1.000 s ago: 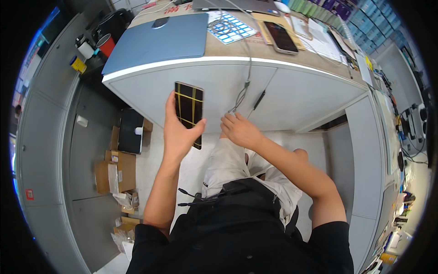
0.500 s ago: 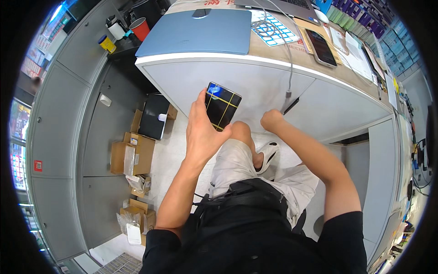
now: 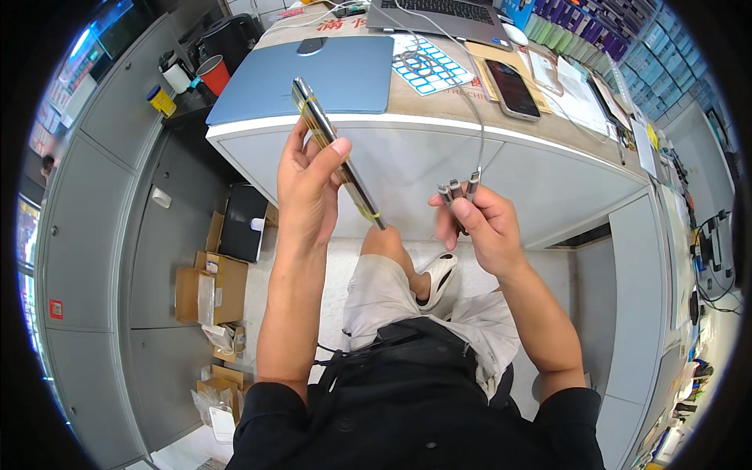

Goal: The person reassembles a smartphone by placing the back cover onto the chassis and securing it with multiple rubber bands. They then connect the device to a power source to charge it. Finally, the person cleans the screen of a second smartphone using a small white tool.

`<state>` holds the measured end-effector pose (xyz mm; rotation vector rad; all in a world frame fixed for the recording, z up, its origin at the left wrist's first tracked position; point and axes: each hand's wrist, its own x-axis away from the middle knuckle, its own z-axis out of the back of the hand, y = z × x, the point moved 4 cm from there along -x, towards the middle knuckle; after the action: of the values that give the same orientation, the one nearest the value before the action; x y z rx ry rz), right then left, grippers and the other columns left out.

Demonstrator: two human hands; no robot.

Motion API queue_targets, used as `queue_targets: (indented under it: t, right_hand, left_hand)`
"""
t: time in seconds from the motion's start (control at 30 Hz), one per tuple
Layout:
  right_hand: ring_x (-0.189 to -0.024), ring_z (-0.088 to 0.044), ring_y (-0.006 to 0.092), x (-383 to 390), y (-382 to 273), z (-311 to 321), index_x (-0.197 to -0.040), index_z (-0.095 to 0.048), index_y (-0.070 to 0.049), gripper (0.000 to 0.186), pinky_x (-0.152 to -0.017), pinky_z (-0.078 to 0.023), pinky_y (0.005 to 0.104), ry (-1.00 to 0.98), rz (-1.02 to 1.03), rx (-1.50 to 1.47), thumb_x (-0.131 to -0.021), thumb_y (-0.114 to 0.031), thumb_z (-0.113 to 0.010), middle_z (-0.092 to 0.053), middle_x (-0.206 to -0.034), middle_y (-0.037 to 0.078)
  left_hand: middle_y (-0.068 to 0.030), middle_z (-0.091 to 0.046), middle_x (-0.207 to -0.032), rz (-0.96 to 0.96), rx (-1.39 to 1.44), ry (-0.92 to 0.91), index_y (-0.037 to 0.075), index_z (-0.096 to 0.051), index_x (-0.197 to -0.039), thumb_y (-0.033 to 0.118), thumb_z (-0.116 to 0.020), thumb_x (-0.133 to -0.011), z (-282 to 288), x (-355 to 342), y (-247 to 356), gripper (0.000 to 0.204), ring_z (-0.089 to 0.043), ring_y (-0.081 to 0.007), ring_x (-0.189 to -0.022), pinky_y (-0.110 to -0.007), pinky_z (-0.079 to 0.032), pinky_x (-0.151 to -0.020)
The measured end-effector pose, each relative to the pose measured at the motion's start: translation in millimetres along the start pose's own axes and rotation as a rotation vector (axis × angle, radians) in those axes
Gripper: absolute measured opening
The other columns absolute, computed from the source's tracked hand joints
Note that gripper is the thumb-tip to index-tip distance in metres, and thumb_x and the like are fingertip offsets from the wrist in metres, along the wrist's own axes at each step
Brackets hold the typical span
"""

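My left hand (image 3: 304,188) grips a dark smartphone (image 3: 356,186) wrapped with thin yellow bands. It is turned nearly edge-on and tilted, its lower end near my knee. In my right hand (image 3: 492,231) are the plugs of a grey multi-head charging cable (image 3: 473,183), three of them sticking up side by side between thumb and fingers. Phone and plugs are apart, both held in front of the desk's white side. From the plugs the grey cord rises over the desk edge to a coil lying on a blue-and-white grid sheet (image 3: 432,66).
On the desk (image 3: 313,125) lie a blue-grey closed laptop or folder (image 3: 313,86), an open laptop (image 3: 446,23), another phone (image 3: 512,90) and papers. Grey cabinets (image 3: 82,235) stand at the left, with cardboard boxes (image 3: 227,290) on the floor beside them.
My left hand has raised the phone and turned it from face-on to edge-on. My right hand has turned over, and the cable's plugs now show in its fingers.
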<state>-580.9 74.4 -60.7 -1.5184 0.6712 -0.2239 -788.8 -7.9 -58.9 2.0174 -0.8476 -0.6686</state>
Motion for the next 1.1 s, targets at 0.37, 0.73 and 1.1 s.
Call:
queue_targets:
  t: [0.37,0.73,1.1]
  right_hand:
    - [-0.056,-0.06,0.0154,12,-3,-9,-0.121,-0.065,-0.005,0.028,-0.055,-0.046,0.0259,-0.022,-0.098,0.845,-0.103,-0.02,-0.049,-0.062,-0.07,0.01]
    - [-0.048,-0.058,0.0232,7,-10,-16,-0.117,-0.068,-0.01,0.025,-0.048,-0.043,0.0345,0.257,0.17,1.097,-0.092,-0.012,-0.064,-0.059,-0.058,0.008]
    - [-0.047,-0.058,0.0244,5,-14,-18,-0.116,-0.067,-0.009,0.026,-0.048,-0.043,0.035,0.312,0.228,1.132,-0.091,-0.012,-0.065,-0.059,-0.056,0.008]
  left_hand:
    - [-0.0043,-0.06,-0.097,-0.031,0.094,0.026,0.002,-0.045,-0.123,0.017,-0.077,-0.081,-32,-22,-2,0.055,-0.057,-0.0146,-0.09,-0.037,-0.046,-0.08]
    - [-0.0059,-0.057,-0.09,0.164,0.227,0.04,0.009,-0.054,-0.104,0.031,-0.076,-0.082,-50,-23,-17,0.038,-0.053,-0.0189,-0.084,-0.044,-0.042,-0.083]
    - [-0.0047,-0.058,-0.088,0.12,0.194,0.058,0.009,-0.056,-0.104,0.03,-0.079,-0.082,-53,-24,-20,0.038,-0.056,-0.0179,-0.084,-0.043,-0.045,-0.078]
